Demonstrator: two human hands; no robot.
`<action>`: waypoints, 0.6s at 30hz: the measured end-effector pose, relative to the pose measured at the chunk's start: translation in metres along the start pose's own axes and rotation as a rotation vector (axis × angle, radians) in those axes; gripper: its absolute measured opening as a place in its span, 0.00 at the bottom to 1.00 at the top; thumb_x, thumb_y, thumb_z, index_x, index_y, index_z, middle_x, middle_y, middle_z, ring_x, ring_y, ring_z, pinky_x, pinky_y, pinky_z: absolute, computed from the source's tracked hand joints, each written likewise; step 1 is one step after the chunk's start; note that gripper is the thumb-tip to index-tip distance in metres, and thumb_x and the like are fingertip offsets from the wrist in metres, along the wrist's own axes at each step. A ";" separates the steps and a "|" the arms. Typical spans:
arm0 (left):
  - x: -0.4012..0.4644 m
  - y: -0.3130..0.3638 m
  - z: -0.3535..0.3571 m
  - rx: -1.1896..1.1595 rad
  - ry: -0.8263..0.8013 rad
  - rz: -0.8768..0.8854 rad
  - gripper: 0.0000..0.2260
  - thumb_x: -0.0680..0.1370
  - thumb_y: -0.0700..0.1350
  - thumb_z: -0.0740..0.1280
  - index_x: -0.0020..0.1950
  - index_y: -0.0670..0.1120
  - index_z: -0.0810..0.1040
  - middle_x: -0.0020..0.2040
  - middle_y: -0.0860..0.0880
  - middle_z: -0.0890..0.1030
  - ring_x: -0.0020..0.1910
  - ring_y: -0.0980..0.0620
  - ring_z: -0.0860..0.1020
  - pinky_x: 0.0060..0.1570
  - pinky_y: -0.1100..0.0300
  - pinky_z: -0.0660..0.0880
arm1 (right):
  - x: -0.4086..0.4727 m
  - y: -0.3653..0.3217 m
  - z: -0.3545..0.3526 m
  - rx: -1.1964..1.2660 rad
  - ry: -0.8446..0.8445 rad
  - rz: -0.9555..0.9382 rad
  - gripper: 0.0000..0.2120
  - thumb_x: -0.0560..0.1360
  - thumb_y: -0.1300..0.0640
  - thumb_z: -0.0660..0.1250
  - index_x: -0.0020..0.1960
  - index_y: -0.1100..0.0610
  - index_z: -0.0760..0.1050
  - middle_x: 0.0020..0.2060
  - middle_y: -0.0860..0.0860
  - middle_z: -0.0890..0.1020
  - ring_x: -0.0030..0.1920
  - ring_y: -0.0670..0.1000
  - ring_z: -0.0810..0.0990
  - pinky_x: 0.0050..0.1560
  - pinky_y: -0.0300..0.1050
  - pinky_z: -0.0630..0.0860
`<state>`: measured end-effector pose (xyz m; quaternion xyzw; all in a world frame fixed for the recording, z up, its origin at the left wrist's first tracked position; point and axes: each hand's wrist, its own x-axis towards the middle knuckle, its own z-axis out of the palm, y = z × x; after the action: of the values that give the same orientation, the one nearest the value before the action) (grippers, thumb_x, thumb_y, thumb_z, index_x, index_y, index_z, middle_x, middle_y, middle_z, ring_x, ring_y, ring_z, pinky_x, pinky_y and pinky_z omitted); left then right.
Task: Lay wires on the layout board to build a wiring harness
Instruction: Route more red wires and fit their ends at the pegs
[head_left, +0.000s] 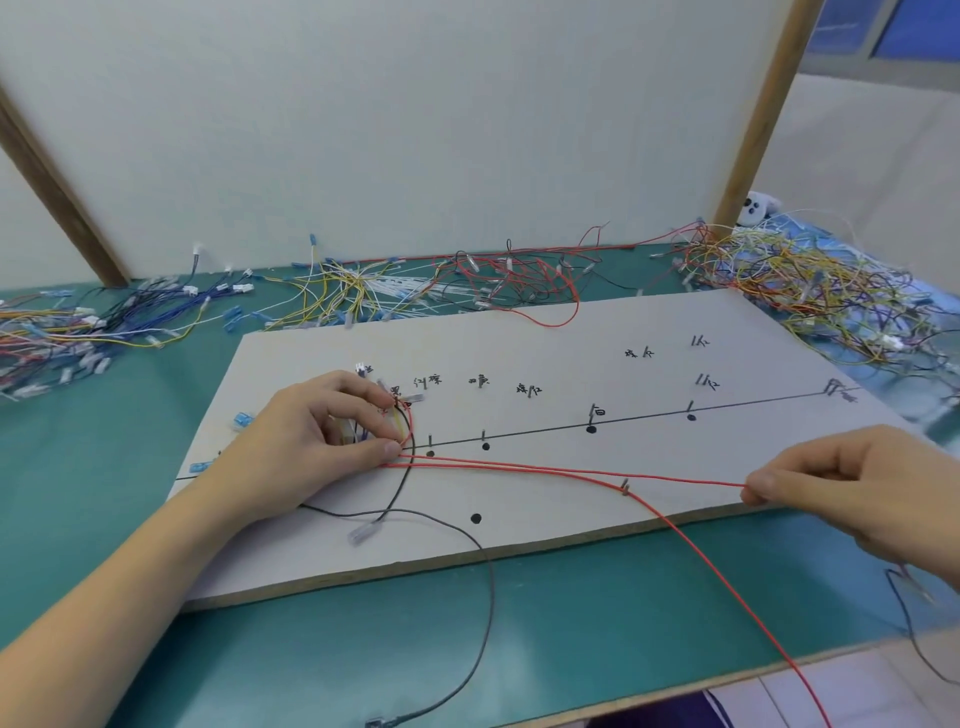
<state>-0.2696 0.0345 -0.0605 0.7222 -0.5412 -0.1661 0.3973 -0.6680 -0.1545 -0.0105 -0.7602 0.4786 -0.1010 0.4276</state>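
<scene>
Thin red wire (571, 471) runs doubled across the grey layout board (519, 535), pulled pretty taut. Left hand (317, 436) pinches it against the pegs on the board's left; right hand (852, 483) pinches the other end at the front edge. A black wire (467, 535) trails over the green table (311, 649).

Wiring-harness assembly workshop. Evidence: green worktop (571, 623); grey layout board (519, 519) with drawn line, pegs, handwritten labels; heaps of coloured wires (810, 280) with terminals; white partition panel (415, 130).
</scene>
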 end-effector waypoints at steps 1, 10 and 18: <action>0.000 0.000 0.000 0.000 0.000 0.000 0.06 0.71 0.44 0.80 0.41 0.56 0.88 0.55 0.60 0.82 0.28 0.58 0.67 0.34 0.69 0.68 | 0.002 0.001 0.002 -0.002 -0.012 0.000 0.12 0.67 0.39 0.74 0.42 0.45 0.88 0.17 0.44 0.69 0.17 0.45 0.60 0.20 0.32 0.55; 0.001 0.003 0.000 0.031 0.005 -0.009 0.07 0.71 0.43 0.81 0.40 0.55 0.88 0.55 0.61 0.82 0.27 0.58 0.67 0.33 0.69 0.68 | 0.016 0.019 0.016 -0.062 0.006 -0.013 0.07 0.70 0.44 0.76 0.39 0.46 0.88 0.30 0.48 0.85 0.29 0.40 0.76 0.43 0.41 0.71; 0.000 0.004 -0.001 0.049 -0.001 -0.009 0.06 0.71 0.46 0.81 0.41 0.57 0.88 0.55 0.62 0.82 0.28 0.59 0.69 0.34 0.70 0.69 | 0.002 0.026 0.021 -0.046 -0.021 0.019 0.22 0.64 0.28 0.69 0.43 0.45 0.87 0.32 0.53 0.84 0.31 0.42 0.71 0.42 0.46 0.65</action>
<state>-0.2717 0.0345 -0.0575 0.7339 -0.5423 -0.1551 0.3786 -0.6722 -0.1487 -0.0433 -0.7665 0.4833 -0.0778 0.4158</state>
